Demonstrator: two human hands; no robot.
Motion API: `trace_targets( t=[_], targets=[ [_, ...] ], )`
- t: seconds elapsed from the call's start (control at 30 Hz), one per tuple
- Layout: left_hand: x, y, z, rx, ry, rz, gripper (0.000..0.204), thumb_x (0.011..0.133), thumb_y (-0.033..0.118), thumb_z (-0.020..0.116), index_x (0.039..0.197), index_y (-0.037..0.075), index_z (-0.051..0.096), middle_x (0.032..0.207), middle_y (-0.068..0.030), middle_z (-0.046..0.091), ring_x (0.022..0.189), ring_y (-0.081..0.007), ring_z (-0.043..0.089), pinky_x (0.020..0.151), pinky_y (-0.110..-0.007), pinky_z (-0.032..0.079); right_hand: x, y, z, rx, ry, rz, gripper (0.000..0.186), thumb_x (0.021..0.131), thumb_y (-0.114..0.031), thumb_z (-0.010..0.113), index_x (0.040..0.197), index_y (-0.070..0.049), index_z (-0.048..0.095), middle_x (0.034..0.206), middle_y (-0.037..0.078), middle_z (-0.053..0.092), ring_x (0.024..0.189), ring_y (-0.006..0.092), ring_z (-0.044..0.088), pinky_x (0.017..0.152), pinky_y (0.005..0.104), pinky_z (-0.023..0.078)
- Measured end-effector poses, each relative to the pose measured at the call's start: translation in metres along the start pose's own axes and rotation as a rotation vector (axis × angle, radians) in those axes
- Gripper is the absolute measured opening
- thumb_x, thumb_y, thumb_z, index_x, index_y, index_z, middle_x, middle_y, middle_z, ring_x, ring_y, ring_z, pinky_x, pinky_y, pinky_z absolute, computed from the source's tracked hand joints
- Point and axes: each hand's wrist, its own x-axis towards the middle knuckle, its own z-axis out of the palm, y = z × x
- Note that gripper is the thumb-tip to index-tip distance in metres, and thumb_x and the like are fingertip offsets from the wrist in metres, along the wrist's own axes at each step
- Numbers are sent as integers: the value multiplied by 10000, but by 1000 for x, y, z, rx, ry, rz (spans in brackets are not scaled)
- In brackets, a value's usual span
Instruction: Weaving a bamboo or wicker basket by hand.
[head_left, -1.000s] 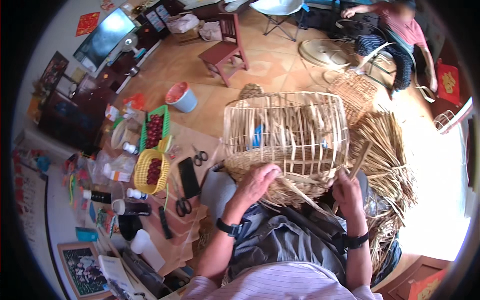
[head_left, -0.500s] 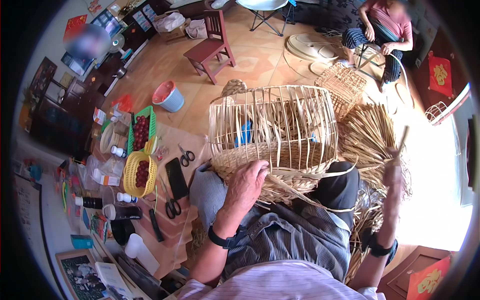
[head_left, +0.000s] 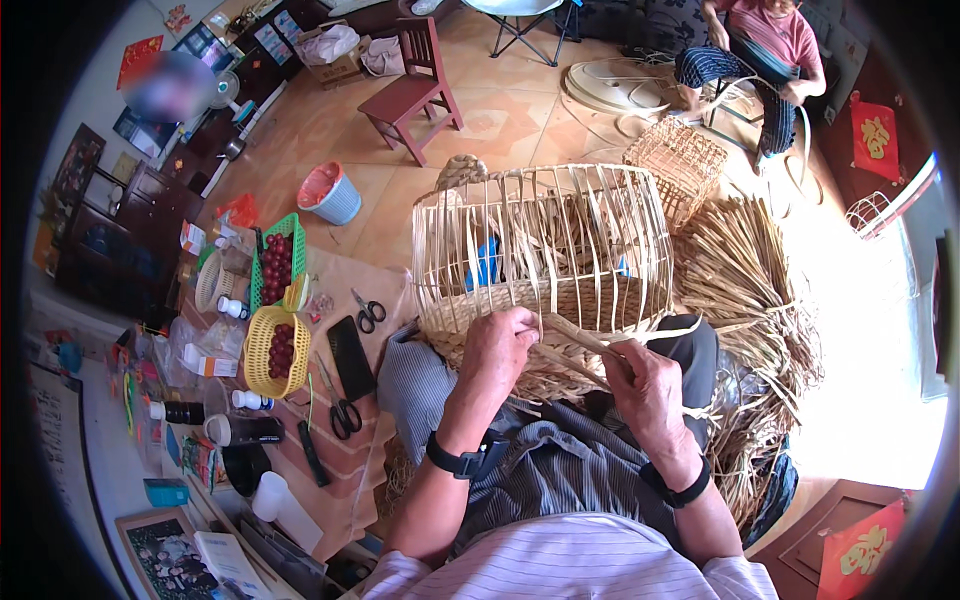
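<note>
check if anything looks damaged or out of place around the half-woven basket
Nothing looks damaged. The pale half-woven bamboo basket rests on the lap, its upper ribs bare, both hands on a flat strip. Loose strips lie heaped on the right.

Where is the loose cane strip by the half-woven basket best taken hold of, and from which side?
Probably at its near, free end, from the person's right: the cane strip slants from the left hand at the basket wall toward the right hand, whose fingers already close on that end. Its far end runs into the weave, so only the near end looks free to pinch.
</note>
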Motion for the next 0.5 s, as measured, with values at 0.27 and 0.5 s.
trace_targets(
  t=[0.27,0.5],
  targets=[
    [3,-5,10,-26,43,4,454,968,16,779,1414,38,695,1144,-177,841,1053,-293,827,943,-375,640,1,-4,16,-198,-57,-99,81,969,-74,767,954,-53,690,755,172,713,669,379,732,591,440,563],
    [-2,-16,24,37,216,171,505,932,-49,786,1420,34,688,1248,-194,805,1115,-299,805,948,-387,639,20,-2,22,40,-91,40,113,1000,-140,724,930,-57,692,707,213,690,712,417,747,628,494,582]
  ],
)
